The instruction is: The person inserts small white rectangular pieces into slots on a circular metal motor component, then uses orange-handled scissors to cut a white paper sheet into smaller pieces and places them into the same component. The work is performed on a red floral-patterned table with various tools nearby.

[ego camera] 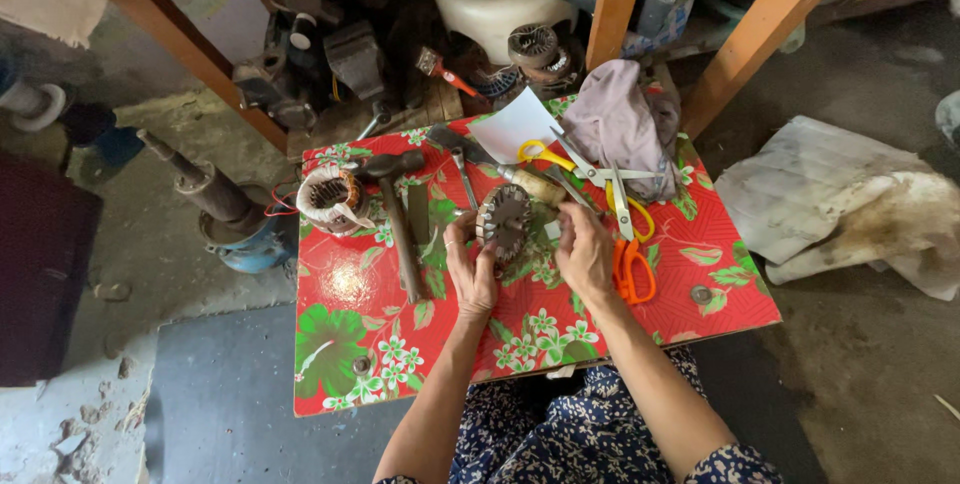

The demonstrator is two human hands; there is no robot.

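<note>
Both hands, left hand (pixel 470 269) and right hand (pixel 585 249), grip the slotted motor stator core (pixel 503 221) upright over the red floral table (pixel 700 254); judged step: slot preparation, demanding steady support.

Table (pixel 700 244) cover: glossy red floral plastic sheet. Stator core (pixel 503 221) at its middle: dull grey laminated metal, rough. Hammer (pixel 400 219) left of core: worn matt wood handle. Right of core: scissors (pixel 632 269), orange plastic handles. Behind core: crumpled matt cloth (pixel 625 124), smooth white paper (pixel 512 124).

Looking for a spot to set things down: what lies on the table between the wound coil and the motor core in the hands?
In the head view, a hammer lies between the coil and the core.
</note>
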